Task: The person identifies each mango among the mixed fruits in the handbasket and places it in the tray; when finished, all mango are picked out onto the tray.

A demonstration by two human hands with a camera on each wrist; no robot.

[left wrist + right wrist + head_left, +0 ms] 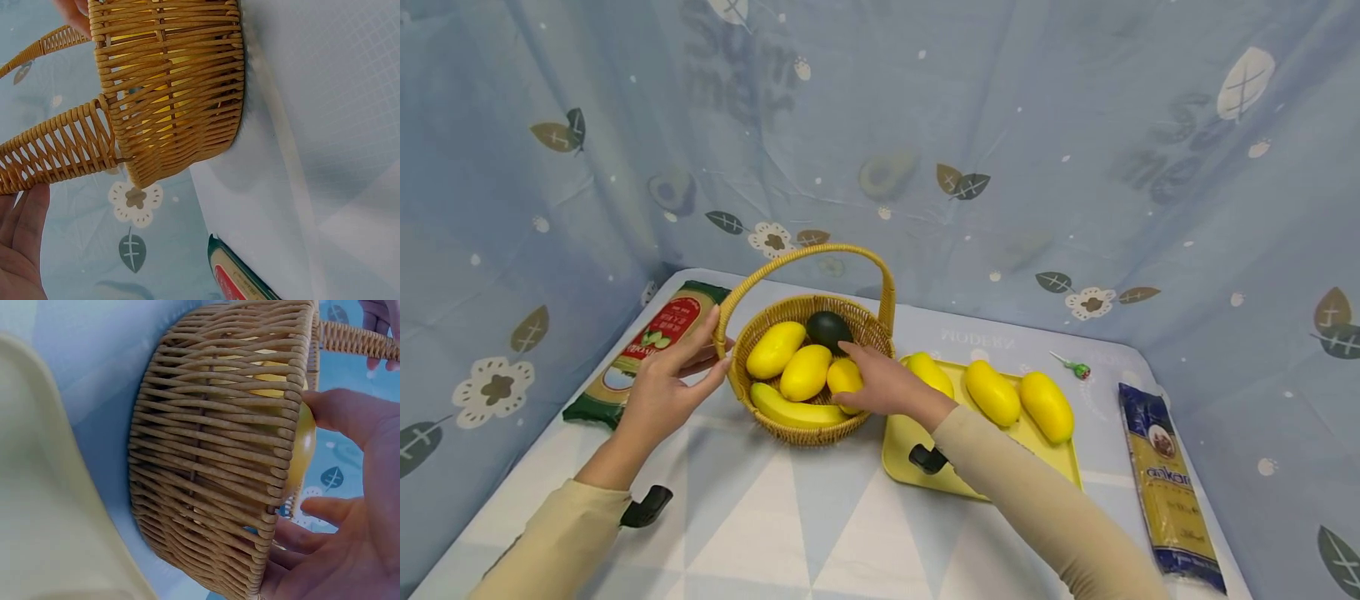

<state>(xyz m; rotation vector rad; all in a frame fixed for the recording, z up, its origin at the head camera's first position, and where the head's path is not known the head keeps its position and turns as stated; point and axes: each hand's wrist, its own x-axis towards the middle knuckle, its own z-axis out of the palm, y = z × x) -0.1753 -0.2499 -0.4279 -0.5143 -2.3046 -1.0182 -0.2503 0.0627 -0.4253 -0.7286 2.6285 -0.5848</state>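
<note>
A wicker basket (805, 435) with a tall arched handle (820, 248) stands on the table. Inside it lie three yellow mangoes, a banana (793, 410) and a dark green avocado (828, 331). My left hand (664, 392) pinches the left foot of the handle between thumb and fingers. Over the basket's right rim reaches my right hand (883, 382), thumb and fingers on either side of the rightmost mango (844, 380). In the right wrist view, the thumb touches this mango (304, 447), while the other fingertips dip behind the rim.
Right of the basket, a yellow tray (917, 467) bears three more mangoes, partly behind my right forearm. A green-wrapped lollipop (1079, 369) and a pasta packet (1172, 487) lie farther right. A green and red food bag (651, 342) lies left. Patterned curtains enclose the table.
</note>
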